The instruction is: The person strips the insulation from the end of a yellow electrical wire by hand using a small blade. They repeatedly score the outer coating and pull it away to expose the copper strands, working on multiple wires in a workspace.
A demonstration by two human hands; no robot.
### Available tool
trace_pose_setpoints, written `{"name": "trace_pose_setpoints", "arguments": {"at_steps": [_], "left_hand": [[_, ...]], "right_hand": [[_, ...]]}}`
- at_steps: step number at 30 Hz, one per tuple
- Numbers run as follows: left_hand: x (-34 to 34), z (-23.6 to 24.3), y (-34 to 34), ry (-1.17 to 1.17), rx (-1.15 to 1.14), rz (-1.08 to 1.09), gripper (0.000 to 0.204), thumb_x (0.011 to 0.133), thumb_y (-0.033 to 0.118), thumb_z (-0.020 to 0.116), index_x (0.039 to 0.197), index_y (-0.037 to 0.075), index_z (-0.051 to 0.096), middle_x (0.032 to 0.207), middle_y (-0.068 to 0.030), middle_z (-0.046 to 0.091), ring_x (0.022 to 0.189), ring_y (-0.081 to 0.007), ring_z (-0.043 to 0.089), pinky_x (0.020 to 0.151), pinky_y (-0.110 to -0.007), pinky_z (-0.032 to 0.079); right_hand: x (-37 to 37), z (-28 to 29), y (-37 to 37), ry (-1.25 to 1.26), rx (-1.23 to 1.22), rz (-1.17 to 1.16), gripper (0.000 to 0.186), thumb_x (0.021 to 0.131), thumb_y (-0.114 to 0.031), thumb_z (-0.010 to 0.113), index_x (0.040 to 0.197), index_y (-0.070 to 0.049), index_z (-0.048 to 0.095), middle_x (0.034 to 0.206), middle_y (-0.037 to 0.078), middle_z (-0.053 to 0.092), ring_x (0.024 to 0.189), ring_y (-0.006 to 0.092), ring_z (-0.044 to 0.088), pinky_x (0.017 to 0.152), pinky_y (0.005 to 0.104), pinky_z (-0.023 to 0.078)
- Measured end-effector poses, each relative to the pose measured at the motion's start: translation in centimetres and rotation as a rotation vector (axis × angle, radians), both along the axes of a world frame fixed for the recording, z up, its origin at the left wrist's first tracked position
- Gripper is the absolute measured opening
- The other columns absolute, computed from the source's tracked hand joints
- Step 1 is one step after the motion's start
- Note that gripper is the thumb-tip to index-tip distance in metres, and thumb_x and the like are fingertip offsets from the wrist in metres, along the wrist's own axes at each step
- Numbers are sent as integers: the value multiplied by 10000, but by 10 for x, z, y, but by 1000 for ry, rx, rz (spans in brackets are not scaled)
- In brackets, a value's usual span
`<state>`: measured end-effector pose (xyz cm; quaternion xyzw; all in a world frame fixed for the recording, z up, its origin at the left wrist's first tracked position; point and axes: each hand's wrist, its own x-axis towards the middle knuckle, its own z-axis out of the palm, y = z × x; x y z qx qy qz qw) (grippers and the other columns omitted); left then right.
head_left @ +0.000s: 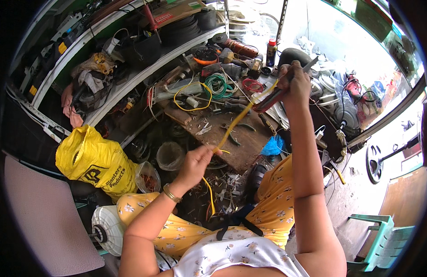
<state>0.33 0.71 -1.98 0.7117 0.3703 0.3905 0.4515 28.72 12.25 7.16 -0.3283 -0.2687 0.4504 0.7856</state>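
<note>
A yellow cable (235,123) runs taut between my two hands, above the wooden board (213,129). My left hand (197,165) pinches its lower end; thin yellow wire (210,194) hangs below these fingers toward the floor. Raised higher at the right, my right hand (294,85) is closed around a red-handled tool (269,99) with a pointed metal end (311,64). Its exact kind is unclear. The cable's upper end meets the right fingers, which partly hide it. Under the cable, pliers (233,134) lie on the board.
Coiled green wire (219,86), a yellow wire loop (195,97) and power tools crowd the bench's far side. A blue plastic bag (272,146) lies at the board's right edge. A yellow sack (100,159) and tubs stand at left, scraps on the floor, a green chair (384,240) at right.
</note>
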Motion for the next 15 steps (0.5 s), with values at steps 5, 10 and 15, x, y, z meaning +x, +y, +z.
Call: {"name": "trace_pose_setpoints", "arguments": {"at_steps": [5,10,15], "left_hand": [[22,13,-25,299,496,-119,159,832,9,582,989,-4,603,903,-118,688,771,-257,681,634,-321,535],[13,-17,-17,-99,-281,90,250,1000,249,402,926,55,541,601,115,287,495,2,240,413,-193,207],[3,-1,-2,-403,-594,197,235,1004,254,387,938,74,523,611,95,306,488,0,252,409,-174,222]], "right_hand": [[15,-59,52,-16,-69,33,197,947,-150,480,776,-55,505,617,27,498,431,93,389,383,239,299],[8,-77,60,-1098,-257,-315,370,904,-328,590,970,28,511,732,74,559,615,173,526,564,313,437],[14,-68,6,-761,-176,-140,384,905,-307,571,1083,25,495,930,110,579,849,152,513,776,280,422]]}}
